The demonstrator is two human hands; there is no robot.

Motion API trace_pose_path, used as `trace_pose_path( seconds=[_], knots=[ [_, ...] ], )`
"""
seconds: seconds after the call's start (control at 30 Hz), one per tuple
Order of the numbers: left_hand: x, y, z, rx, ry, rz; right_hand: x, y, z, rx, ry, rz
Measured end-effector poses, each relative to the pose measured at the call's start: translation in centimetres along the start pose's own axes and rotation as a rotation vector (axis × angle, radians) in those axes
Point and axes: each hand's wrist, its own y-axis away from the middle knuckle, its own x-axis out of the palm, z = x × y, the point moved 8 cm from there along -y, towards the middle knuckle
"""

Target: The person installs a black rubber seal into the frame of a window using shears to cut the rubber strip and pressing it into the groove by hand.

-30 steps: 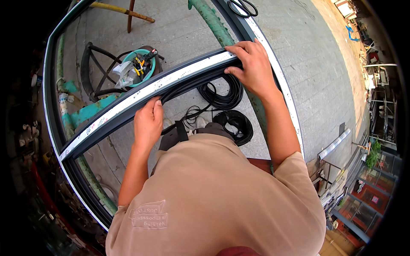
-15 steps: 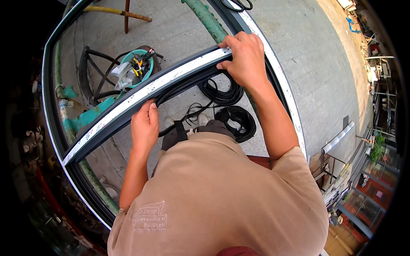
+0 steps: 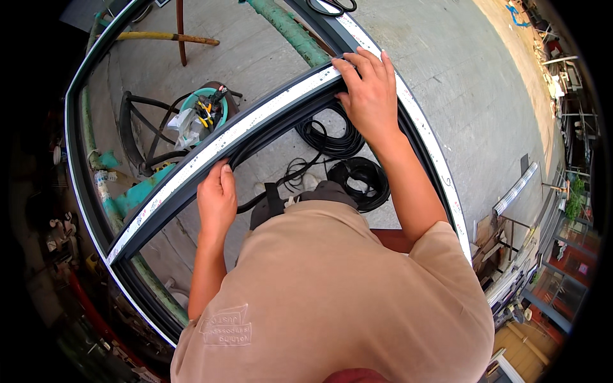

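A large window frame (image 3: 408,96) of dark profile with white film lies before me, and its crossbar (image 3: 255,115) slants from lower left to upper right. My left hand (image 3: 217,195) is closed at the near side of the crossbar, with a black rubber strip (image 3: 246,150) between thumb and fingers. That strip also runs along the crossbar's near edge. At the crossbar's right end, my right hand (image 3: 372,96) grips over the bar, fingers on top and thumb on the near side. Two black coils of strip (image 3: 335,137) lie on the floor beneath the frame.
Green pipes (image 3: 290,32) support the frame. Under its far opening stands a turquoise basin (image 3: 220,115) holding pliers and a plastic bag. A small black loop (image 3: 331,7) rests at the frame's top right. Metal stock and clutter (image 3: 517,191) line the right side.
My right hand's fingers have straightened somewhat over the crossbar, and the thumb has shifted. The left hand keeps its pinch. The view has tilted slightly.
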Motion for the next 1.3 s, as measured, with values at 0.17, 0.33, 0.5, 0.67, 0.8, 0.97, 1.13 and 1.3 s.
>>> trace_pose_path(
  seconds=[0.17, 0.33, 0.5, 0.67, 0.8, 0.97, 1.13, 1.3],
  knots=[
    [0.2, -0.2, 0.0, 0.053, -0.006, -0.009, 0.3, -0.6, -0.3, -0.033, -0.002, -0.031],
    [-0.1, 0.3, 0.0, -0.053, 0.004, -0.009, 0.2, -1.0, 1.1, -0.035, -0.025, 0.019],
    [-0.1, 0.3, -0.9, -0.021, 0.008, -0.057, 1.0, -0.3, 7.8, -0.214, -0.242, 0.202],
    [-0.3, 0.5, -1.9, 0.069, -0.11, -0.135, 3.1, -0.6, 13.9, -0.429, -0.297, 0.286],
    [-0.2, 0.5, -1.7, 0.04, -0.094, -0.097, 3.7, -1.3, 16.9, -0.48, -0.357, 0.268],
    [-0.1, 0.9, -1.4, 0.115, -0.029, -0.169, 4.3, -1.7, 17.0, -0.476, -0.385, 0.28],
    [-0.1, 0.7, -1.8, 0.053, -0.002, -0.124, 4.5, -1.4, 16.9, -0.481, -0.416, 0.201],
    [0.0, 0.8, -1.6, 0.04, -0.027, -0.142, 5.0, -1.2, 17.1, -0.518, -0.393, 0.164]
  ],
)
